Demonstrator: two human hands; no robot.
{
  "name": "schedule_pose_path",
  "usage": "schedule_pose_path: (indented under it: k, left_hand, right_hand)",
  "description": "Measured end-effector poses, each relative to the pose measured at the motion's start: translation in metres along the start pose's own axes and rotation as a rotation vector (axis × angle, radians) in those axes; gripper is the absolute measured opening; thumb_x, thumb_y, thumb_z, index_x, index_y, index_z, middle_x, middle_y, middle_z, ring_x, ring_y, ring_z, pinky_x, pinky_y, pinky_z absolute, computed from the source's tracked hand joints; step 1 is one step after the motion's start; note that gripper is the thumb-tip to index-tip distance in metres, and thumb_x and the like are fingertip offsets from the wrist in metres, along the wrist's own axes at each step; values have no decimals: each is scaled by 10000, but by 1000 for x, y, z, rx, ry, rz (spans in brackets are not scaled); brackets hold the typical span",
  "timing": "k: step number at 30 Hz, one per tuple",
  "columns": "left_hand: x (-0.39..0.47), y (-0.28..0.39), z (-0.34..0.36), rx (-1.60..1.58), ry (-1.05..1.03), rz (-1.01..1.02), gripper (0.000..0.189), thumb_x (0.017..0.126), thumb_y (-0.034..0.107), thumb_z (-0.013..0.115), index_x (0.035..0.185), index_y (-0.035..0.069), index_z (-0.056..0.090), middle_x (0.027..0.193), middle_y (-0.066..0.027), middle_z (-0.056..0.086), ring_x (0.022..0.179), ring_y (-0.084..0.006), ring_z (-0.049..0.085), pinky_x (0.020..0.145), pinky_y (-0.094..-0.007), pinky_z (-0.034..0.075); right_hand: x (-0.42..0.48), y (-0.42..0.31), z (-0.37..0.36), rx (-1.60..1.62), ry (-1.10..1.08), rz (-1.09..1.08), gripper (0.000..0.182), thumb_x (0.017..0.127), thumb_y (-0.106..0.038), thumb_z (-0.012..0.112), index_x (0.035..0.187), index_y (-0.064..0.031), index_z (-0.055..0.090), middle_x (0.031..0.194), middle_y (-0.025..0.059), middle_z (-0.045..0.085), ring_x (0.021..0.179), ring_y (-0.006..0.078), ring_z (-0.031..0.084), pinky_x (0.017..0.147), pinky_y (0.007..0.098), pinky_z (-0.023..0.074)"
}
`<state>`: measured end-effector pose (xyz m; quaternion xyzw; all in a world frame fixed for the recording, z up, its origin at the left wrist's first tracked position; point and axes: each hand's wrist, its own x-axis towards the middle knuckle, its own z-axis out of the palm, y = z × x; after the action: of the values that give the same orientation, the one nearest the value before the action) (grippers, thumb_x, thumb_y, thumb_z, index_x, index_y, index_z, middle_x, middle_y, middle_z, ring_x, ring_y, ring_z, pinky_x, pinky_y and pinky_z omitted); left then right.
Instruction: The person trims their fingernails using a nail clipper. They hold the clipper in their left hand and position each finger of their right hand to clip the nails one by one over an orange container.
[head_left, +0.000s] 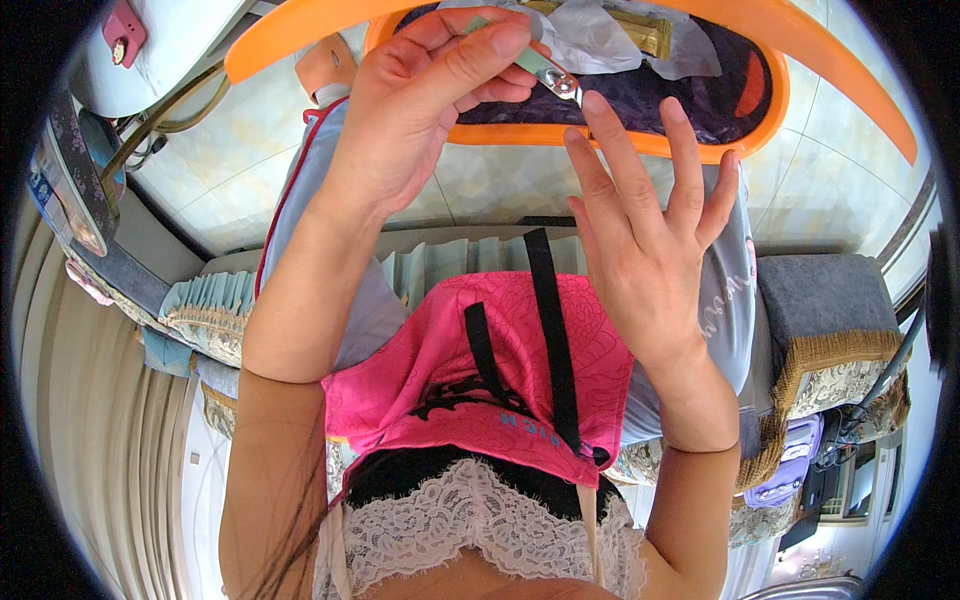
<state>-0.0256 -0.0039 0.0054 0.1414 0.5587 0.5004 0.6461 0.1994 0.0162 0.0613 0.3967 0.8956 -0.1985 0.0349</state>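
My left hand (420, 97) grips a nail clipper (559, 81) with a pale green lever and a shiny metal head, pinched between thumb and fingers. The clipper's jaws point down and to the right, at the tip of my right middle finger. Whether they touch the nail is too small to tell. My right hand (645, 240) is held back upward, fingers spread, with nothing in it. Below both hands, a pink cloth (450, 330) with black straps lies over my lap, above grey trousers (727, 300).
An orange-rimmed table (517, 136) stands ahead, with clear plastic bags (592, 37) and a gold packet (649, 34) inside its rim. At upper left, a pink phone case (124, 34) lies on a white table (172, 45). A grey sofa (825, 296) and purple case (791, 457) are at right.
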Motion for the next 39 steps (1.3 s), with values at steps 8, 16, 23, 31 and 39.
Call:
schedule_pose_path:
  k: [8, 16, 23, 31, 39]
  left_hand:
    - [0, 0, 1, 32, 17, -2, 278, 1015, 184, 630, 1227, 5, 644, 1260, -147, 659, 1033, -213, 711, 838, -290, 619]
    - [-1, -1, 1, 38, 43, -14, 292, 1012, 194, 637, 1224, -6, 648, 1245, -144, 668, 1021, -203, 712, 839, -283, 615]
    - [0, -1, -4, 32, 8, -56, 300, 1011, 211, 641, 1217, -6, 656, 1145, -171, 709, 879, -154, 729, 822, -268, 607]
    - [-2, 4, 1, -102, 9, -129, 254, 999, 86, 626, 1236, -2, 637, 1134, -162, 709, 975, -214, 713, 827, -319, 615]
    - [-2, 6, 8, -139, 33, -97, 260, 995, 26, 621, 1252, -14, 624, 1139, -182, 704, 990, -242, 713, 797, -322, 626]
  right_hand:
    - [-1, 0, 3, 4, 14, -5, 512, 762, -138, 784, 1264, -184, 695, 1535, -115, 477, 1486, 285, 327, 1226, 565, 101]
    - [-1, 0, 1, 3, -11, -5, 509, 771, -132, 770, 1271, -184, 690, 1536, -111, 476, 1489, 285, 325, 1233, 555, 88]
    - [-1, 0, 1, 12, -14, -9, 519, 760, -133, 782, 1269, -184, 694, 1536, -105, 477, 1488, 288, 330, 1234, 557, 91]
    - [-1, 0, 1, 22, 6, -13, 531, 749, -126, 794, 1268, -184, 696, 1541, -102, 472, 1491, 293, 322, 1230, 564, 111]
    - [0, 0, -1, 31, -13, -11, 513, 749, -126, 794, 1251, -176, 701, 1541, -98, 472, 1488, 297, 323, 1230, 560, 113]
